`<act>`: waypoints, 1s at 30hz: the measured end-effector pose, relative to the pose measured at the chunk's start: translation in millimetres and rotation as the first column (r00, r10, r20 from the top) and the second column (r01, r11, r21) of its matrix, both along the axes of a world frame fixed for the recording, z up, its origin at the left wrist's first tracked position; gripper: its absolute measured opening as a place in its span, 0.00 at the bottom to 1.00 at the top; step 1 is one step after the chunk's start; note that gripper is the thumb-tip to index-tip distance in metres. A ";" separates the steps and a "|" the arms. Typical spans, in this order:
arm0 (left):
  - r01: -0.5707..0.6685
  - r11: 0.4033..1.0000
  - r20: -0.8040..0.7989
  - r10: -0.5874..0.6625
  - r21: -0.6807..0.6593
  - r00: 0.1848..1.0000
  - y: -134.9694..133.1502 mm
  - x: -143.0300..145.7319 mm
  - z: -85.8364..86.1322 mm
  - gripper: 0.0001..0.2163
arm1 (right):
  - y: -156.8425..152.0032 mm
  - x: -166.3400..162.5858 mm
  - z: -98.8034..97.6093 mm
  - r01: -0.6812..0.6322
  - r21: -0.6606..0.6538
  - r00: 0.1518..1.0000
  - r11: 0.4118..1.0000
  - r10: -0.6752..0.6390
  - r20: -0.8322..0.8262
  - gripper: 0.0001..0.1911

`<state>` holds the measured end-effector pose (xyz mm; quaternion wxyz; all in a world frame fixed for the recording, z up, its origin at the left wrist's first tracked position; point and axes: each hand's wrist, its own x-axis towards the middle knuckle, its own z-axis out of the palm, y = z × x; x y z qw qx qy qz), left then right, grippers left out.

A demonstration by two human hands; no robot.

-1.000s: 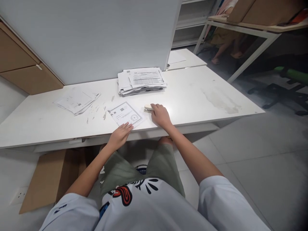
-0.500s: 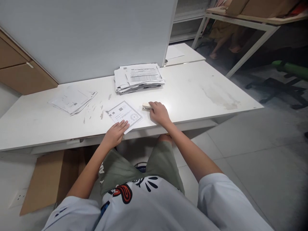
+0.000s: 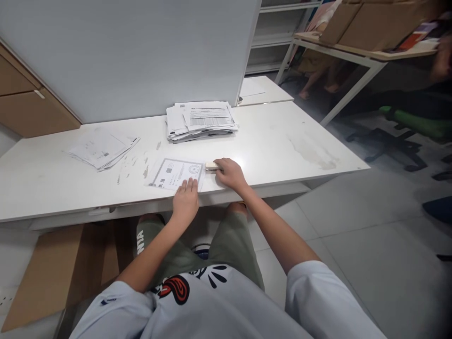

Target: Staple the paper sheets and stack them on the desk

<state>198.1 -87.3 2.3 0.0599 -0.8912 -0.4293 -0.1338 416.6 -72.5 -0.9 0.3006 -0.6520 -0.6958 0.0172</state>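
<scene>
A printed certificate sheet (image 3: 165, 175) with a grey patterned border, a square code and a round seal lies at the front edge of the white desk. My left hand (image 3: 186, 200) rests on its near right part, fingers stretched flat over the paper; the thumb is hidden. Closed in my right hand (image 3: 231, 175) is a small cream stapler (image 3: 211, 166), its jaw end pointing left. That end meets the right edge of the sheet; whether paper sits between the jaws I cannot tell.
A thick stack of papers (image 3: 201, 123) stands against the grey partition (image 3: 141, 52). Several loose sheets (image 3: 102, 149) lie at the left. Cardboard boxes are at the far left (image 3: 35, 108) and under the desk (image 3: 45, 273). People sit near another table (image 3: 339, 47) at back right.
The certificate sheet has turned anticlockwise, its right edge now at the stapler. My left hand has shifted right with it. The camera view has moved slightly.
</scene>
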 end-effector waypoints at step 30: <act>-0.012 0.967 -0.248 -0.053 -0.254 0.967 10.5 23.0 47.7 0.26 | 7.1 8.2 -9.2 -0.085 0.025 0.942 0.996 0.088 -0.324 0.14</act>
